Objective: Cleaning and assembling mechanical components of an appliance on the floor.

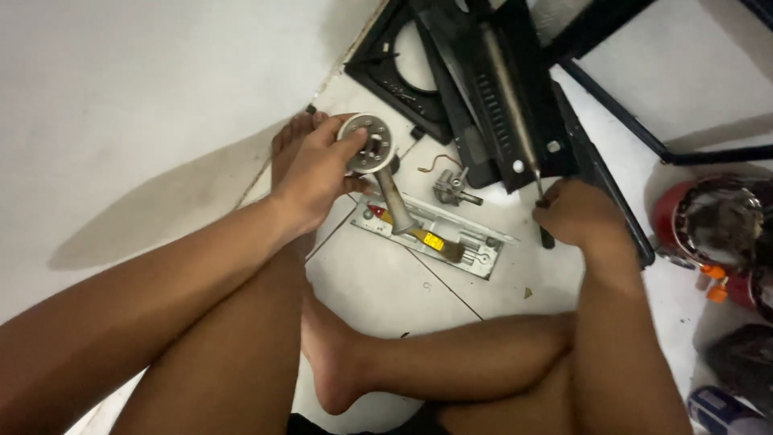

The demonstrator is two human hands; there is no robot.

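While left hand (pixel 318 173) fingers clamp the burner head (pixel 367 145) clear of the floor (pixel 386 282), right hand (pixel 580 213) fingers wrap the screwdriver (pixel 515 121), tip on the stove body's (pixel 499 89) near edge.

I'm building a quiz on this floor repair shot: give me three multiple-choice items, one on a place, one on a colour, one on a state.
1. Where does the pale metal panel lie?
A. On the tiled floor between the two hands
B. On top of the black stove body
C. In the person's lap

2. What colour is the round object at the right edge?
A. Blue
B. Red
C. White

3. How is the burner with its tube held?
A. Lying loose on the floor
B. Gripped by the right hand
C. Gripped at its round head by the left hand

Answers: 1 A, it rests flat on the tiles, below the black stove body. 2 B, its casing is red. 3 C, left fingers wrap the head, while the right hand holds a dark-handled screwdriver.
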